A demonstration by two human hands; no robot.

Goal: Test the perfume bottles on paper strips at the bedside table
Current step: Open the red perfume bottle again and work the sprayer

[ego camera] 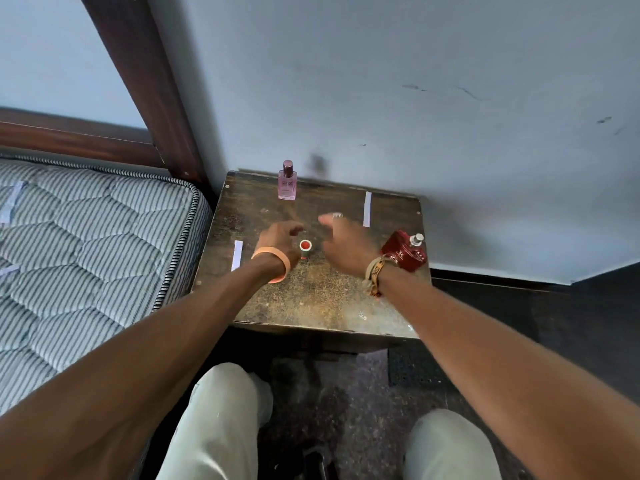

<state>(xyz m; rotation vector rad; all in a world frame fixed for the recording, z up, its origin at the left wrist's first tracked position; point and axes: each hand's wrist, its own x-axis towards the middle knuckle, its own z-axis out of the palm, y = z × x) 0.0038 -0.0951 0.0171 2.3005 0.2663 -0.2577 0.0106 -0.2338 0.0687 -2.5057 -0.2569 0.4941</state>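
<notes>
1. The mattress (86, 237) lies at the left, beside the bench (311, 299).
2. Both hands hover over the middle of the bench. The left hand (278, 235) has its fingers loosely curled and the right hand (343, 237), which is blurred, has them loosely spread. Neither one holds anything.
3. The red bottle (403, 252) stands at the right edge, just behind the right wrist, with its sprayer bare.
4. The pink bottle (287, 183) stands capped at the back, well apart from both hands.
5. One strip (237, 254) lies near the left wrist. The other strip (367, 208) lies beyond the right hand.
6. The small cylinder (305, 248) with a red top stands between the two hands and touches neither. I cannot tell if it is a bottle or a cap.
7. I judge the step to be a reach for this cylinder. The next move calls for a light pinch on its sides, then bringing a strip near.
</notes>
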